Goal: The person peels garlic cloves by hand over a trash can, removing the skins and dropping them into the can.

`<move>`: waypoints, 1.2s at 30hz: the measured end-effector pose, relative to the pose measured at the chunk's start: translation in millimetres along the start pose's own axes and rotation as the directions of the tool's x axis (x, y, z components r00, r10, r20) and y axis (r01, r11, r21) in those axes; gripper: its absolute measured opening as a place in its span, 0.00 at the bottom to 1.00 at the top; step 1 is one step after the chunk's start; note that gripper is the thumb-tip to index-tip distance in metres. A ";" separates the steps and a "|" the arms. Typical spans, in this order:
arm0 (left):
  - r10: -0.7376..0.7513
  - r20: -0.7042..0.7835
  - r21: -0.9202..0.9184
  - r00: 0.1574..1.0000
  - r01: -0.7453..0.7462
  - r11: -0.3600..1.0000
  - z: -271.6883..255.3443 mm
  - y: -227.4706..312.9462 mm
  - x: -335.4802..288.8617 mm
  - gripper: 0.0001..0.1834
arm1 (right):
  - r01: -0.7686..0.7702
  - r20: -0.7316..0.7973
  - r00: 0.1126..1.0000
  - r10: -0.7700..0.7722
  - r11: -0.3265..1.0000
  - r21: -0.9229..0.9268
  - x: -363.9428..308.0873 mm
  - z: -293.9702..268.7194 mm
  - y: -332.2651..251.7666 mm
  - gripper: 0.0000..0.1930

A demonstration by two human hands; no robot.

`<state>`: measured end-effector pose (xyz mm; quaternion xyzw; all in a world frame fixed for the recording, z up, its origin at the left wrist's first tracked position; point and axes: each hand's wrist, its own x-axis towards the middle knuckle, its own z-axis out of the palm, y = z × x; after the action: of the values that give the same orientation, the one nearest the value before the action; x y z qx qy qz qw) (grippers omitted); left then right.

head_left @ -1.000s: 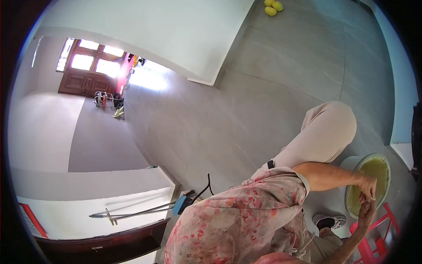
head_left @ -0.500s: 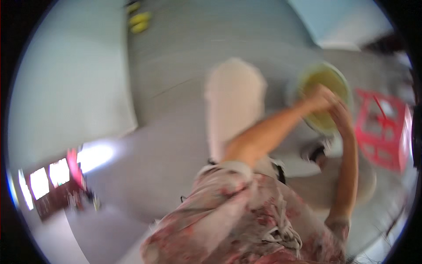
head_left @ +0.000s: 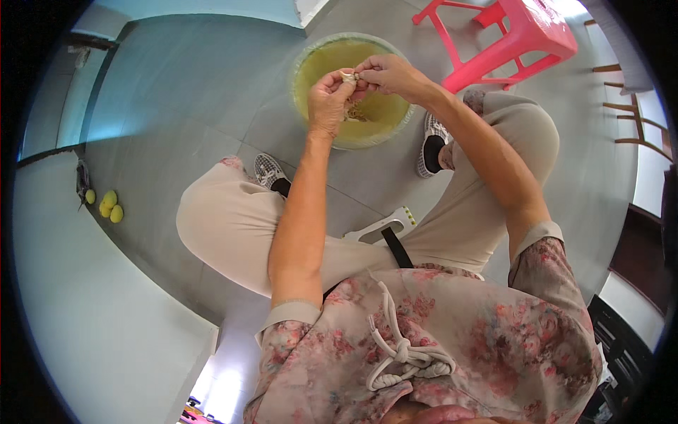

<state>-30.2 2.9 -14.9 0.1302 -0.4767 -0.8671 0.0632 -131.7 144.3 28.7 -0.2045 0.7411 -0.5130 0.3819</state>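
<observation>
Both my hands meet over a round bin (head_left: 393, 127) lined with a yellowish-green bag, on the floor between my feet. My left hand (head_left: 330, 106) has its thumb and fingers closed on a small whitish piece (head_left: 348, 76), which looks like garlic with papery skin. From the right, my right hand (head_left: 390, 73) pinches at the same piece with thumb and forefinger. Pale and brownish scraps (head_left: 353, 113) lie at the bottom of the bin, partly hidden beneath my hands.
A pink plastic stool (head_left: 526, 49) stands right of the bin. Yellow-green round fruits (head_left: 111, 205) lie on the grey floor by the left wall. Wooden chair parts (head_left: 639, 127) show at the far right. Part of a white low seat (head_left: 395, 225) shows between my legs.
My view has swung right and steadied, so the bin and stool now appear further left. My hands stay together over the bin; the small piece between them shows clearly now.
</observation>
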 end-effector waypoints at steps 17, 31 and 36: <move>-0.054 -0.081 -0.023 0.995 0.052 0.998 -2.8 -0.2 -3.7 0.06 | -0.117 0.056 0.992 0.112 0.989 0.095 0.4 7.9 0.6 0.15; -0.034 -0.085 0.092 0.996 0.042 0.995 -4.9 -3.1 -0.1 0.08 | -0.105 -0.097 0.990 0.103 0.994 -0.018 6.4 16.1 15.3 0.15; 0.014 -0.057 0.159 0.998 -0.005 0.987 -5.6 -3.8 -0.2 0.08 | -0.203 0.016 0.978 0.209 0.926 0.319 3.8 14.9 16.9 0.11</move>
<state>-28.3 0.4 -20.9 0.1575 -0.5428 -0.8219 0.0705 -121.0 139.3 9.1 -0.0564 0.6690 -0.5850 0.4549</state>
